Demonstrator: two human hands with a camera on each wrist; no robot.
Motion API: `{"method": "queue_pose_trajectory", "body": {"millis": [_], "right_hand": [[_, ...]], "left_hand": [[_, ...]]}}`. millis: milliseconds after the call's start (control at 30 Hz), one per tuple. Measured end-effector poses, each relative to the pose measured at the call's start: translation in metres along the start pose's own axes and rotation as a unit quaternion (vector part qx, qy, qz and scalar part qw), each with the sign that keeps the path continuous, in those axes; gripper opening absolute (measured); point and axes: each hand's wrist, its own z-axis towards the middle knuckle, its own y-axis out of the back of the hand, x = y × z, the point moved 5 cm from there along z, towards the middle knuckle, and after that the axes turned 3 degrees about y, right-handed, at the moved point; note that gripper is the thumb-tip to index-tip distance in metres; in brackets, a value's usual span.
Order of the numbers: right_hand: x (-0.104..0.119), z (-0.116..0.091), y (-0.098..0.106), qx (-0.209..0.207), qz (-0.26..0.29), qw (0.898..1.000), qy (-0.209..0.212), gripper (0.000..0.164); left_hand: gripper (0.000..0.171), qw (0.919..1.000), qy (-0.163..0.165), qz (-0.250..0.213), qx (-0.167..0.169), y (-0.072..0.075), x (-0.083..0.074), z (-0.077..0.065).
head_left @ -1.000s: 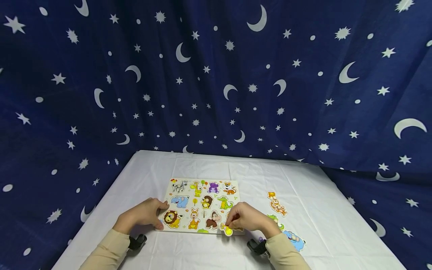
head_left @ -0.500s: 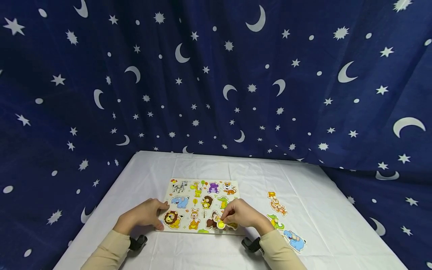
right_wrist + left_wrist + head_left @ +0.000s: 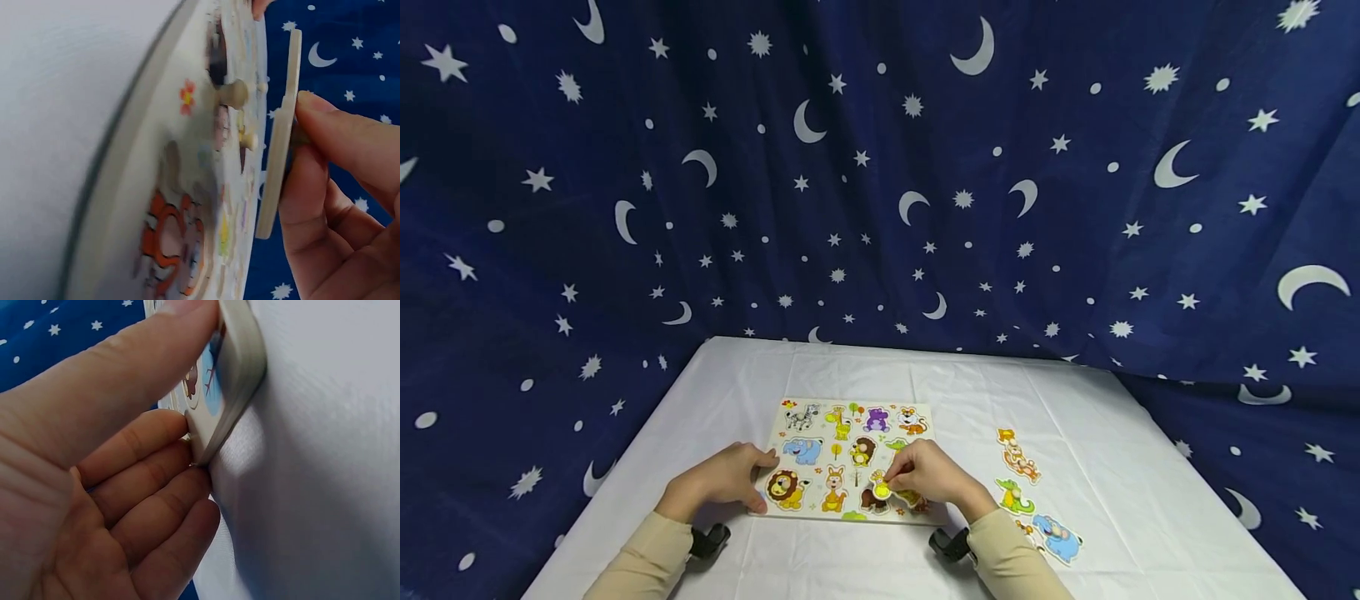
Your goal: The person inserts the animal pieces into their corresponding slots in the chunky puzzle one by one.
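A wooden peg puzzle board [image 3: 816, 518] with animal pictures lies on the table. My left hand [image 3: 722, 479] holds its near left corner, thumb on the front side and fingers against the left edge; the board corner [image 3: 240, 381] shows close up in the left wrist view. My right hand [image 3: 928, 473] pinches a yellow giraffe puzzle piece [image 3: 881, 490] above the board, over the gorilla picture [image 3: 872, 503]. Seen edge-on in the right wrist view, the giraffe piece [image 3: 278, 162] is apart from the board. My right hand hides part of the board's right side.
Right of the board lie loose pieces: an orange-brown animal piece [image 3: 1019, 464], a green crocodile piece [image 3: 1015, 497] and a blue elephant piece [image 3: 1057, 540]. Another piece [image 3: 1024, 528] is partly hidden by the right sleeve. A starry blue curtain [image 3: 865, 208] hangs behind the white-covered table [image 3: 970, 379].
My right hand has moved left and slightly away with the giraffe piece, from the board's near right part to over the gorilla. The crocodile piece is uncovered. My left hand stays at the corner.
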Motion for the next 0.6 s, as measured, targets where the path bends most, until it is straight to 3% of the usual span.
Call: {"method": "queue_pose_trajectory", "body": {"millis": [233,600], "right_hand": [[-0.004,0.005,-0.005,-0.013,-0.014,1.0,0.005,0.006],[-0.002,0.018,-0.004,-0.047,-0.034,0.998,-0.031,0.004]], "left_hand": [[0.07,1.0,-0.001,-0.001,-0.005,0.001,-0.001,0.001],[0.071,1.0,-0.001,-0.006,-0.006,0.0,0.0,0.001]]}}
